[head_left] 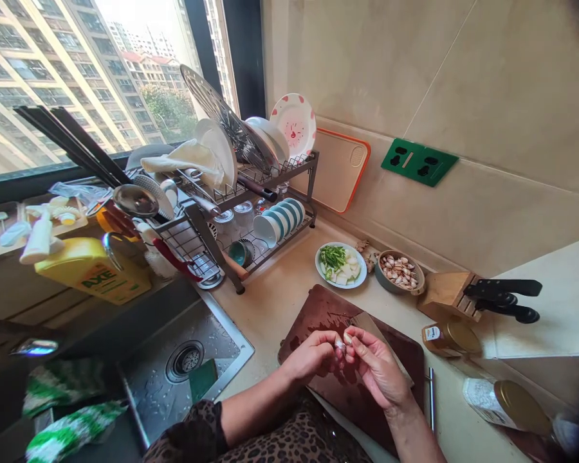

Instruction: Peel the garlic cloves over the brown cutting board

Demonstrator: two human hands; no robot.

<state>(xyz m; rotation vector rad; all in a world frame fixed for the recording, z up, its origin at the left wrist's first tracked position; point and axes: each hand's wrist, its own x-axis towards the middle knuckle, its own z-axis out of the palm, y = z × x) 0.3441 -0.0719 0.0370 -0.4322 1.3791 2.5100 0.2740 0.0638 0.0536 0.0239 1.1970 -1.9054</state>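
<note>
Both my hands meet over a dark red cutting board [313,312] on the counter. My left hand [313,354] and my right hand [379,366] pinch a small pale garlic clove [343,341] between their fingertips. A cleaver blade [367,321] lies flat on the board just behind my hands. Behind the board stand a white plate of chopped greens and white slices [341,265] and a bowl of garlic cloves [399,272].
A steel sink [183,360] lies to the left with a yellow bottle [94,273] behind it. A two-tier dish rack [236,193] holds plates and bowls. A knife block [463,296] and two gold-lidded jars [451,337] sit at the right.
</note>
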